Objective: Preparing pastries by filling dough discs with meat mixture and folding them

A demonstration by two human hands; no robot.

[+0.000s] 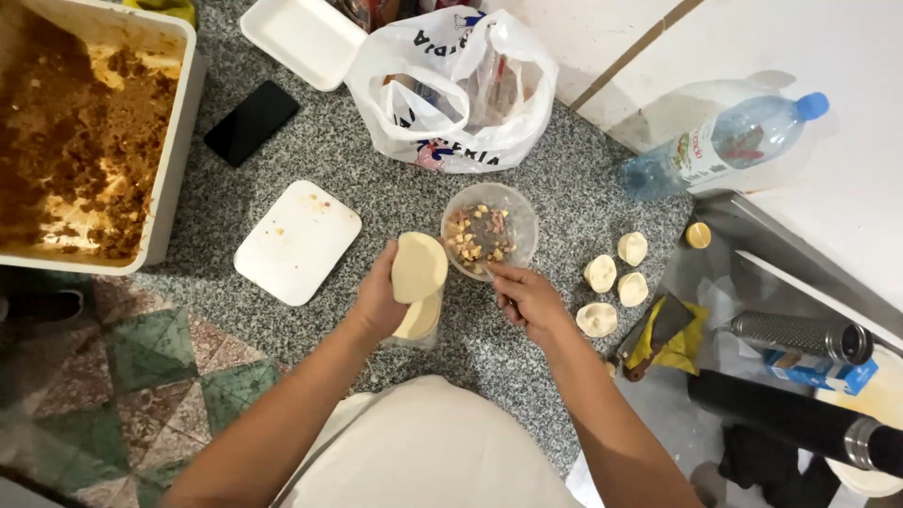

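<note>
A speckled grey granite bench (pixel 310 160) fills the middle of the frame, its rounded edge curving from the lower middle up toward the right. At the upper right a pale wall (pixel 847 47) rises behind it, crossed by a thin brownish diagonal line (pixel 625 56), perhaps a joint or trim. At the lower left the floor (pixel 160 367) shows patterned tiles in green, reddish and cream. At the right, below the wall, a grey metal surface (pixel 752 240) slants downward. The light is even and soft, with faint shadows on the wall.
</note>
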